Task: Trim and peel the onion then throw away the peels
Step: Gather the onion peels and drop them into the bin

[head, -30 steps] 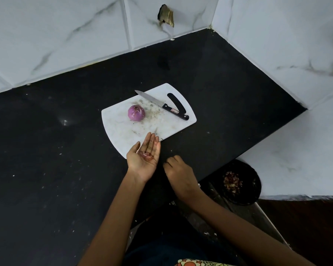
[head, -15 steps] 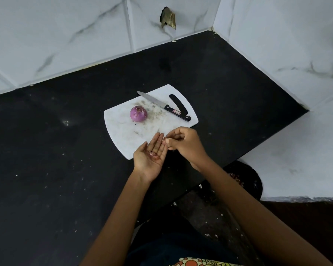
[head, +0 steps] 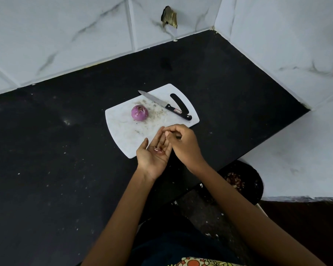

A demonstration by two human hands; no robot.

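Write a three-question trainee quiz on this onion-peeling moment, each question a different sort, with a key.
1. True or false: the black-handled steel knife lies on the white plastic cutting board.
2. Where are the peel scraps? A) in the left hand's upturned palm B) on the black stone counter
3. Fill in: the peeled purple onion sits on the ____.

Key: 1 true; 2 A; 3 board. The right hand curls its fingers beside the left.

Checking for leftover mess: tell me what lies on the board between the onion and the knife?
Head view: only dark specks on the cutting board between onion and knife.
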